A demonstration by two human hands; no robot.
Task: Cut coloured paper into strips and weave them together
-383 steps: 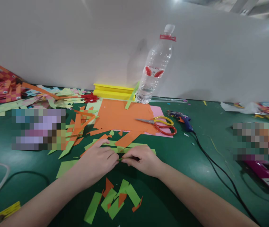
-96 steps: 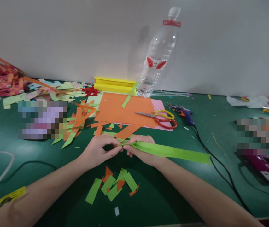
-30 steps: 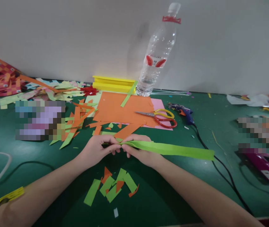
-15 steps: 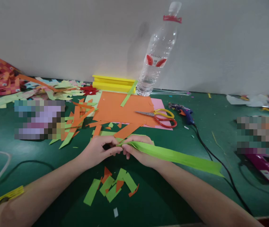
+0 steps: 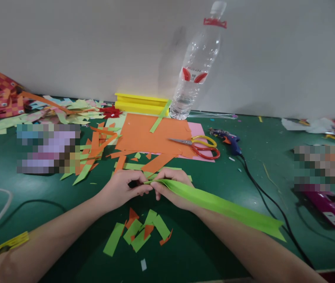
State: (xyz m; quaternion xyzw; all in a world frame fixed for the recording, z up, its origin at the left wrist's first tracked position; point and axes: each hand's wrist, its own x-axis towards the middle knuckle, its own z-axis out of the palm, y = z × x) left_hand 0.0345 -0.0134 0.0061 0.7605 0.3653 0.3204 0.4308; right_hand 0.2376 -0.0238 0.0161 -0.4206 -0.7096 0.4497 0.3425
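Both my hands meet at the middle of the green table, pinching one end of a long green paper strip (image 5: pixel 223 206). My left hand (image 5: pixel 121 190) grips the strip's tip with thumb and fingers closed. My right hand (image 5: pixel 171 188) is closed around the strip just beside it. The strip runs rightward and down over my right forearm, ending in a pointed tip. A small heap of green and orange paper scraps (image 5: pixel 139 236) lies just below my hands. More cut strips lie just beyond my fingers.
An orange paper sheet (image 5: pixel 149 135) lies behind my hands, with yellow-and-red scissors (image 5: pixel 199 147) on its right edge. A clear water bottle (image 5: pixel 196 67) and yellow box (image 5: pixel 140 104) stand by the wall. A blue glue gun (image 5: pixel 227 141) with a black cord lies at right. Paper offcuts (image 5: pixel 93 151) are piled at left.
The free end of the green strip has swung down, from level to sloping over my right forearm. My hands stay together at the same spot.
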